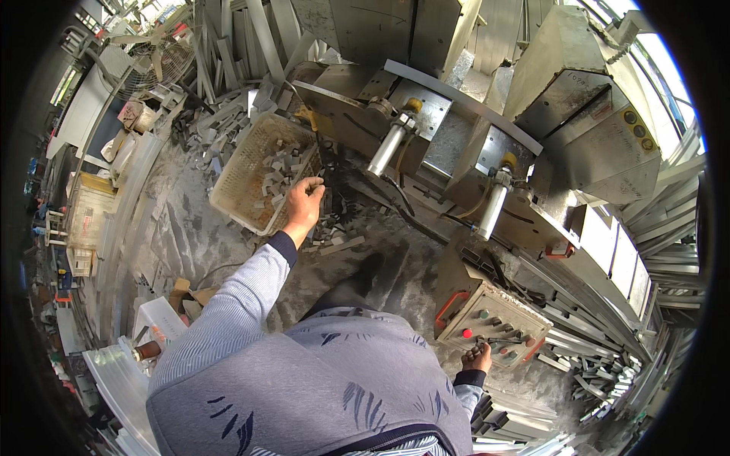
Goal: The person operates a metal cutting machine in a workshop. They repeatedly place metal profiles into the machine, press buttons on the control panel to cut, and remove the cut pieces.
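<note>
My left hand [304,204] is stretched forward over the near right rim of a cream plastic basket [228,163]. Its fingers are drawn together; whatever may be between them is too small to make out. Many short metal offcuts [280,173] lie inside the basket. Down on the right, my right hand [477,359] is curled at the edge of a control box [498,323] with a red button, several knobs and red handles. What its fingers close on is hidden. A long pale metal bar [464,106] lies across the cutting machine [353,114] ahead.
Two air cylinders [389,148] with yellow tops stick out of the machine toward me. Dark hoses [411,213] run below it. Scrap covers the floor beside the basket. Long metal profiles [673,220] are stacked at right, and a fan [160,61] stands far left.
</note>
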The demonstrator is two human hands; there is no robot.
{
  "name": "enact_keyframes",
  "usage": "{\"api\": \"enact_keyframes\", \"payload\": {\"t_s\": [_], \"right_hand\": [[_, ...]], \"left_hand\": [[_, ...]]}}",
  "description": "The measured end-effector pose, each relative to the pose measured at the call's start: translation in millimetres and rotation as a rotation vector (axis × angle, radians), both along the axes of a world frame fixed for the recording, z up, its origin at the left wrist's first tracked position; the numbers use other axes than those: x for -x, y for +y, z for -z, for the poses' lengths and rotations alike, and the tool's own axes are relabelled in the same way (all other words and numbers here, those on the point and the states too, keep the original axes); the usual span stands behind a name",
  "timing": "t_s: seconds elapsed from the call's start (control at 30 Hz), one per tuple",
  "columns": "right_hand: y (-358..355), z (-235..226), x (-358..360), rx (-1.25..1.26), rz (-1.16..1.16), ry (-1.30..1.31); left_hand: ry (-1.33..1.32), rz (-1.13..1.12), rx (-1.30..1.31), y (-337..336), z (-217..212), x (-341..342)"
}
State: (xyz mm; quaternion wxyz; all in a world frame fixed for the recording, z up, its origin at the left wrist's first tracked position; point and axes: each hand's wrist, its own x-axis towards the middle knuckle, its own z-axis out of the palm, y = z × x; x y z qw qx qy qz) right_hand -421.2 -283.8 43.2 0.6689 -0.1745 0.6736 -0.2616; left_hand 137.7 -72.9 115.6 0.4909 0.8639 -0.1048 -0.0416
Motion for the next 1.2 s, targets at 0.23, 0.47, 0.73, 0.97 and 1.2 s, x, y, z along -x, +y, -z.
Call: {"api": "enact_keyframes", "payload": {"t_s": [0.23, 0.47, 0.73, 0.97, 1.2], "right_hand": [[6.0, -1.6, -26.0, 0.004, -0.053, 0.087], [-0.8, -5.2, -35.3, -0.119, 0.098, -0.095], [-8.7, 4.4, -37.0, -0.179, 0.446, -0.369], [9.8, -7.2, -39.1, -0.051, 0.444, -0.541], [9.2, -30.0, -3.5, -0.014, 0.461, -0.393]], "left_hand": [[0.204, 0.198, 0.065, 16.3, 44.9, 83.3], [0.175, 0.390, -0.158, 31.2, 61.7, 110.8], [0.295, 0.364, -0.275, 48.9, 79.4, 87.3], [0.319, 0.389, -0.355, 62.2, 106.1, 76.5], [0.535, 0.430, -0.409, 109.6, 149.3, 90.0]]}}
